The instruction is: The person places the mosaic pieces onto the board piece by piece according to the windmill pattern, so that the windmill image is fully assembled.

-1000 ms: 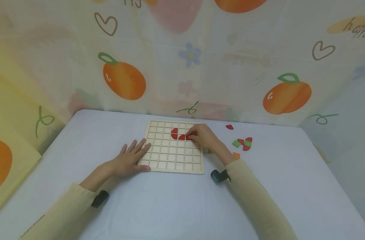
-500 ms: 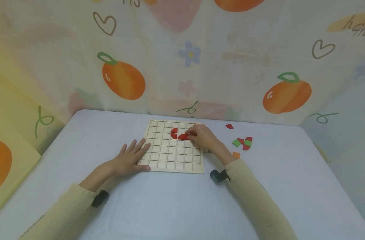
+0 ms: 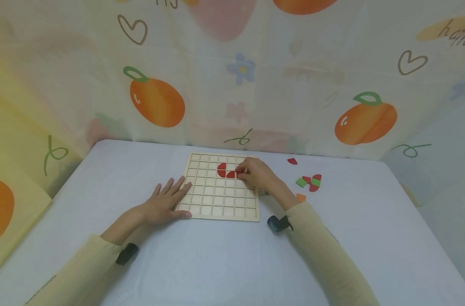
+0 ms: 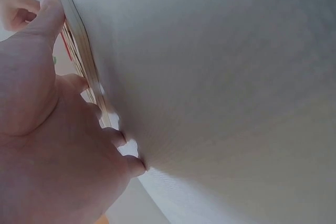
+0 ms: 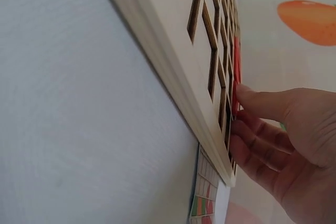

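A pale wooden grid board (image 3: pixel 221 198) lies on the white table. My left hand (image 3: pixel 163 206) rests with spread, straight fingers along the board's left edge. In the left wrist view, the thumb (image 4: pixel 50 14) lies over the board's side. Over the board's right part, my right hand (image 3: pixel 258 173) pinches a small red piece (image 3: pixel 240 174) at a cell, largely hidden by the fingers. Beside it sits a red curved-edge piece (image 3: pixel 230 174), and up-left of that are red pieces forming a half circle (image 3: pixel 222 170). The right wrist view shows red (image 5: pixel 235 98) at the thumb tip.
Right of the board lie a lone red piece (image 3: pixel 292 161), a green square (image 3: pixel 301 182), an orange square (image 3: pixel 301 197) and a cluster of red and green pieces (image 3: pixel 315 183). A card with a printed coloured grid (image 5: pixel 202 203) lies by the board's right edge. A patterned cloth hangs behind.
The right hand's fingertips shift slightly at the same red piece, staying over the same cells. My left hand and the board stay where they were.
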`<state>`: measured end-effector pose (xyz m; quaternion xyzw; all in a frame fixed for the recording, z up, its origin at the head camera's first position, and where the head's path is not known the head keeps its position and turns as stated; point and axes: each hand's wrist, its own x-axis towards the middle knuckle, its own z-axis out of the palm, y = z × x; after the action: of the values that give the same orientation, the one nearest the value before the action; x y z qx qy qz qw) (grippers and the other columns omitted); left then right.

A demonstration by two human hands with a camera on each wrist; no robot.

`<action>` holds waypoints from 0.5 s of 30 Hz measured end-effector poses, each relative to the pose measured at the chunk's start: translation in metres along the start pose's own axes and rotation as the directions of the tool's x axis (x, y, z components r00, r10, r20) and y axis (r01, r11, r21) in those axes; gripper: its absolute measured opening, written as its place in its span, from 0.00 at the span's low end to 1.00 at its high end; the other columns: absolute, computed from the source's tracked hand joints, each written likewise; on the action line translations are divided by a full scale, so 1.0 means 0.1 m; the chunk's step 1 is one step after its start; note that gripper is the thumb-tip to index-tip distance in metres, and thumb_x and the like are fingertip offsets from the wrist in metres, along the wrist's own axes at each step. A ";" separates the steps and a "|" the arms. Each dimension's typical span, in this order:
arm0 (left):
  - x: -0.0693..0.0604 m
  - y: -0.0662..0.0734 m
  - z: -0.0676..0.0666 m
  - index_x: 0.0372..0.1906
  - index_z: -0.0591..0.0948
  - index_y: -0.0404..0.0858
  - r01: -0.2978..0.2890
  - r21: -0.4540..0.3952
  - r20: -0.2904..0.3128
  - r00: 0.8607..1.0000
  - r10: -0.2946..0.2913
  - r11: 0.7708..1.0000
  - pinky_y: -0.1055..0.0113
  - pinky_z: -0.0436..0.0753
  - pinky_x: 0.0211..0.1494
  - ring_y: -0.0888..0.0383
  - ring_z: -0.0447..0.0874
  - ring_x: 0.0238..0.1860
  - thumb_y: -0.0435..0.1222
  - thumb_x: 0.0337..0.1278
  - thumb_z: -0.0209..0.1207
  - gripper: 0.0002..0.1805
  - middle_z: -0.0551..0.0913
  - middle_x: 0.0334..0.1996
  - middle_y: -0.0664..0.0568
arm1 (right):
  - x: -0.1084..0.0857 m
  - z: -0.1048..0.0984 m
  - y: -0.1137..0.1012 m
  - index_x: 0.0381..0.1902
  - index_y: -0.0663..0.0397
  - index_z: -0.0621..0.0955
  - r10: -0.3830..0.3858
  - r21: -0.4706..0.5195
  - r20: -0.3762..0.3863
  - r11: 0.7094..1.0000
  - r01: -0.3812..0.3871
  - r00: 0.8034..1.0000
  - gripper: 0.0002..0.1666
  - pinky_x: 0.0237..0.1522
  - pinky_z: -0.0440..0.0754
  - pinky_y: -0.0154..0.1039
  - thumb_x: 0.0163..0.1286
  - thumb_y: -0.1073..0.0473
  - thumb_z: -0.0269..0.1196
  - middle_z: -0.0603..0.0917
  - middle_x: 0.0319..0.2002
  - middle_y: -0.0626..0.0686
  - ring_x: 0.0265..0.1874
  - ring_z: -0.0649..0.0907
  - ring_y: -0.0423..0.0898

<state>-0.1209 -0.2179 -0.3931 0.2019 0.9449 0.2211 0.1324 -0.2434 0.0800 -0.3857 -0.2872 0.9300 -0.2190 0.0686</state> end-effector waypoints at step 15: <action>0.00 0.01 0.00 0.78 0.50 0.36 0.015 0.004 0.010 1.000 -0.015 1.000 0.31 0.34 0.69 0.30 0.32 0.75 0.59 0.60 0.59 0.51 0.41 0.77 0.35 | -0.06 -0.05 0.03 0.50 0.53 0.85 0.041 0.060 -0.023 0.997 -0.040 0.999 0.13 0.42 0.79 0.39 0.71 0.56 0.62 0.84 0.42 0.48 0.38 0.80 0.45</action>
<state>-0.1206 -0.2166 -0.3929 0.1960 0.9462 0.2171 0.1384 -0.2412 0.0871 -0.3822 -0.2636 0.9293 -0.2488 0.0704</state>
